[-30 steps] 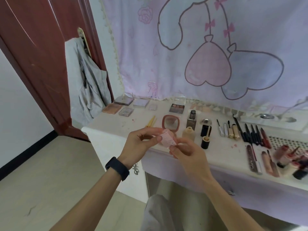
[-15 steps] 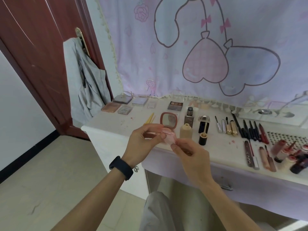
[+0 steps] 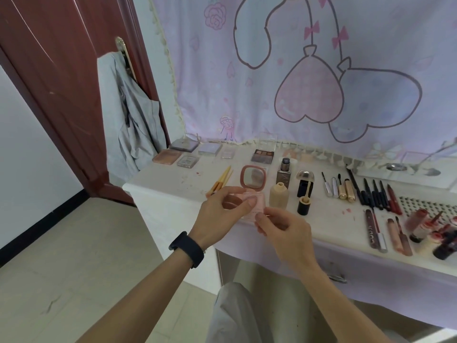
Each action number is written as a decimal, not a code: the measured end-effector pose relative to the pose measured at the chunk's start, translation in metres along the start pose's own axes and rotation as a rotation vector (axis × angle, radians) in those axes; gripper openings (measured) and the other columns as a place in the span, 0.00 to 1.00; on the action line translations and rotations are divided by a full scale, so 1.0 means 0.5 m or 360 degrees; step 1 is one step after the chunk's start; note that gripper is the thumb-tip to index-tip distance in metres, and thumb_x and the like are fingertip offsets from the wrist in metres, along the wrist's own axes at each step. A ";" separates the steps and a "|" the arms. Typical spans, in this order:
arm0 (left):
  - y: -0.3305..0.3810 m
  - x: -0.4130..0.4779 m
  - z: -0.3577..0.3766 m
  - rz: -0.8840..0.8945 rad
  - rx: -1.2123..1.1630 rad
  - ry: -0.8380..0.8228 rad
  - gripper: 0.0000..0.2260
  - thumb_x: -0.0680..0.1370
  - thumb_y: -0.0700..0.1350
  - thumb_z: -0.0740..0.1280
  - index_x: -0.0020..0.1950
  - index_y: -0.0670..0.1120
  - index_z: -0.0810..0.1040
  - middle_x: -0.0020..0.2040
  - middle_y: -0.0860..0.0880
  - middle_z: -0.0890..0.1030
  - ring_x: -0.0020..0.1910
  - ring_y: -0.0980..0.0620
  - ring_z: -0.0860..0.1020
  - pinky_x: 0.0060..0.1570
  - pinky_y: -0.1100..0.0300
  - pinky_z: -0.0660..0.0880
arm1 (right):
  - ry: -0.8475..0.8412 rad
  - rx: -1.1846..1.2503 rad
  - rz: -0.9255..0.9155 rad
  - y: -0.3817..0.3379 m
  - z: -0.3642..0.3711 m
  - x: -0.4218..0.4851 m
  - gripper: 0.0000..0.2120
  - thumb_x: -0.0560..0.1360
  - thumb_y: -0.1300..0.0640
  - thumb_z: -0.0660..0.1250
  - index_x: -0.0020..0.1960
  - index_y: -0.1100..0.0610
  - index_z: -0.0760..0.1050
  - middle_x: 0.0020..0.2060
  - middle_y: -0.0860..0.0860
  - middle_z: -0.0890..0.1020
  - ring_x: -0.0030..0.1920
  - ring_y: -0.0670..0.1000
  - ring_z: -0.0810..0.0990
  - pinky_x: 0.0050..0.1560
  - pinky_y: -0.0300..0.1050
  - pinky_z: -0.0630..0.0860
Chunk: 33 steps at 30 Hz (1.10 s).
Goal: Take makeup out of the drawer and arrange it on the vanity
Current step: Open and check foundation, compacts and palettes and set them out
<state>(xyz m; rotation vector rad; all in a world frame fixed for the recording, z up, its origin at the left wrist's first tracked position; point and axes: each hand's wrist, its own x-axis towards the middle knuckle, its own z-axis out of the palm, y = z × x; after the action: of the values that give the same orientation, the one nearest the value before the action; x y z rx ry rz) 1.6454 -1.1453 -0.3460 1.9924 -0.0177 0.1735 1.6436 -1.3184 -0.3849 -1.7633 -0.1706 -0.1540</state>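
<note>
A small pink clear-lidded compact (image 3: 257, 203) is held over the front edge of the vanity (image 3: 173, 184). My left hand (image 3: 220, 216) grips it from the left, thumb across its top. My right hand (image 3: 284, 233) pinches its lower right corner. Just behind it stands an open pink compact with a mirror (image 3: 252, 177). A beige bottle (image 3: 279, 196) stands right beside the held compact. The drawer front shows below the cloth only as a metal handle (image 3: 337, 278).
Palettes (image 3: 184, 154) lie at the back left and an open eyeshadow palette (image 3: 263, 154) behind the mirror. Brushes (image 3: 221, 181), a square bottle (image 3: 284, 175), black pots (image 3: 304, 194), pencils (image 3: 373, 194) and lip glosses (image 3: 400, 233) fill the right. A grey garment (image 3: 131, 120) hangs on the door.
Both hands have carried the pink compact forward and down toward the vanity top, close in front of the mirror compact. The grip looks the same.
</note>
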 end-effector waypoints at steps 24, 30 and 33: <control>-0.014 -0.042 0.010 -0.0072 -0.0366 -0.0163 0.10 0.77 0.49 0.72 0.58 0.54 0.83 0.50 0.56 0.86 0.51 0.59 0.83 0.53 0.66 0.77 | -0.0392 0.0119 -0.0021 -0.013 0.007 -0.030 0.16 0.83 0.48 0.61 0.70 0.41 0.74 0.61 0.40 0.82 0.60 0.45 0.81 0.65 0.51 0.77; -0.020 -0.046 0.028 -0.0132 -0.0450 -0.0010 0.15 0.76 0.48 0.72 0.62 0.47 0.82 0.49 0.52 0.86 0.50 0.55 0.84 0.57 0.57 0.79 | -0.0170 -0.0104 -0.0108 -0.017 0.028 -0.038 0.14 0.82 0.44 0.58 0.60 0.26 0.74 0.59 0.43 0.82 0.60 0.42 0.80 0.64 0.50 0.78; -0.023 -0.049 0.031 -0.0147 -0.0476 0.0026 0.14 0.77 0.45 0.71 0.62 0.44 0.82 0.49 0.49 0.86 0.50 0.53 0.84 0.55 0.56 0.81 | -0.0095 -0.0161 -0.0126 -0.024 0.036 -0.044 0.15 0.84 0.49 0.58 0.56 0.26 0.72 0.55 0.43 0.83 0.57 0.41 0.80 0.62 0.47 0.78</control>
<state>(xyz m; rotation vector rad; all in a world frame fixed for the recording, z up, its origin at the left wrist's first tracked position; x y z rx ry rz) 1.6240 -1.1563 -0.3661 1.6896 0.0558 0.1202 1.6200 -1.2992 -0.3813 -1.8642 -0.2805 -0.1698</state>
